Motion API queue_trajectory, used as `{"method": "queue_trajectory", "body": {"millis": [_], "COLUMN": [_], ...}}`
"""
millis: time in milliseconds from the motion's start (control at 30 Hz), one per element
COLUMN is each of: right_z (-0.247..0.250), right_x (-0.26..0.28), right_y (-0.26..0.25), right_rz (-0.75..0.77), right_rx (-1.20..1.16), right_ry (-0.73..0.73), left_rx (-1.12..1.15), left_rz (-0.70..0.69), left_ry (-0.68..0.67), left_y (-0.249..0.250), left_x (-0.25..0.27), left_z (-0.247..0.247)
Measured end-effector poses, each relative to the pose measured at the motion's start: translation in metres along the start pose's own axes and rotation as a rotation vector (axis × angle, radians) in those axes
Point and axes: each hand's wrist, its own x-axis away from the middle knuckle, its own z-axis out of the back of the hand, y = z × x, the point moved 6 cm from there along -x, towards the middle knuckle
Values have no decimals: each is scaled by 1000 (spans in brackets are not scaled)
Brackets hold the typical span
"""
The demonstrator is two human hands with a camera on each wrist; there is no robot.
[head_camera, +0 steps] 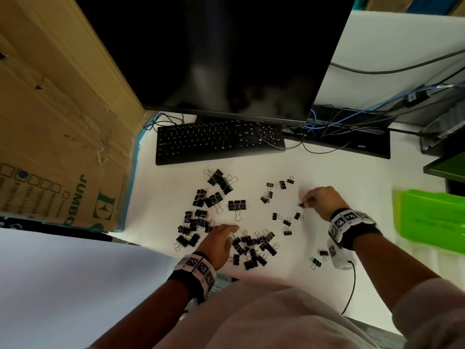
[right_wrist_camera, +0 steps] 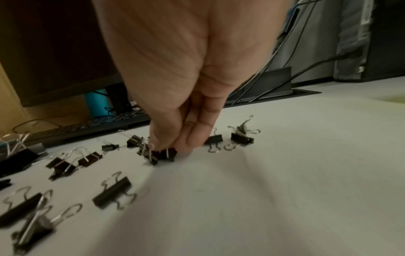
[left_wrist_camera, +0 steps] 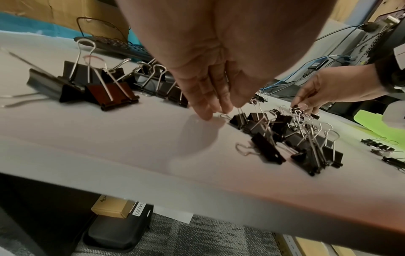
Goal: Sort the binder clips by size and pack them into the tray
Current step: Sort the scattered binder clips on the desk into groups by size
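Observation:
Black binder clips lie in loose groups on the white desk [head_camera: 327, 167]. Large clips [head_camera: 218, 181] lie near the keyboard, and a mixed pile [head_camera: 254, 249] is close to me. Small clips [head_camera: 275, 188] are scattered to the right. My left hand [head_camera: 231, 230] reaches between the piles. Its straight fingers [left_wrist_camera: 208, 110] hold nothing and point down at the desk beside the clip pile [left_wrist_camera: 285, 138]. My right hand [head_camera: 304, 202] pinches one small clip [right_wrist_camera: 167, 153] with thumb and fingertips [right_wrist_camera: 190, 140], low at the desk. The green tray [head_camera: 432, 217] sits at the far right, blurred.
A black keyboard [head_camera: 219, 142] and a dark monitor [head_camera: 226, 54] stand behind the clips. A cardboard box [head_camera: 63, 122] walls off the left. Cables [head_camera: 339, 127] tangle at the back right. A white device with a black cord [head_camera: 342, 261] lies near my right wrist.

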Motion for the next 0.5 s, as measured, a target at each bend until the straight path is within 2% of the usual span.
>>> {"method": "queue_trajectory", "body": {"millis": [133,200,267,300,367,433,500], "right_z": [3,10,11,6,-9,-24,-29], "right_x": [-3,-6,-6,-6,-5,-8,-11], "right_y": [-4,-20,-45,-58,-78,-85,-82], "right_rz": [36,90,221,292,376,378,359], "right_rx": [165,241,280,308,365,385,360], "right_ry": [-51,27,126,131,64,7,11], "left_rx": [4,7,6,1,-15,-25,-21], "left_rz": [-1,6,14,16,21,34,44], "left_ry": [1,-5,-12,-18,-38,-61,-78], "left_y": [1,0,-1,-1,0,-1,-3], "left_x": [2,3,5,5,6,6,7], "left_z": [2,2,2,2,2,2,2]}}
